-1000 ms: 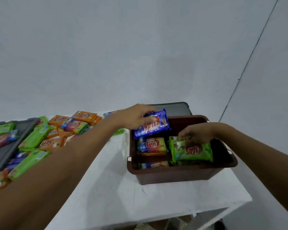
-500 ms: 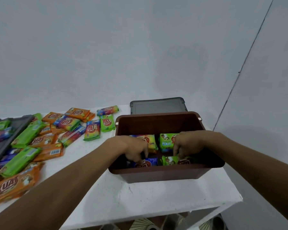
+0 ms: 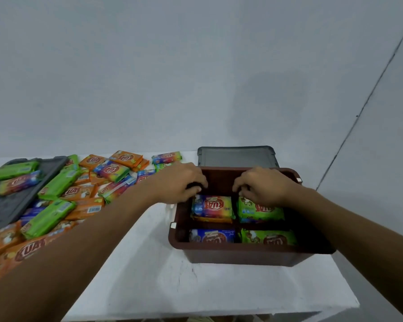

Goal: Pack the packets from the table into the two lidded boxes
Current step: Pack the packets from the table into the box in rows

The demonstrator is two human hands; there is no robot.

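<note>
A brown box (image 3: pixel 242 254) stands open on the white table (image 3: pixel 149 275). It holds a blue-and-orange packet (image 3: pixel 212 206) and a green packet (image 3: pixel 261 211) at the back, with a blue packet (image 3: pixel 212 236) and another green packet (image 3: pixel 268 238) at the front. My left hand (image 3: pixel 179 182) reaches over the box's left wall, its fingers curled at the far edge of the blue-and-orange packet. My right hand (image 3: pixel 263 185) curls its fingers over the far end of the back green packet. What the fingertips hold underneath is hidden.
A grey lid (image 3: pixel 236 156) lies flat behind the box. Several loose orange, green and blue packets (image 3: pixel 79 194) cover the table's left side. A dark grey tray or lid (image 3: pixel 7 205) at far left carries more packets. The table ends just right of the box.
The blue and green packets I was lowering now lie in the box's front row. Both hands have moved from them to the back row. The view has shifted closer.
</note>
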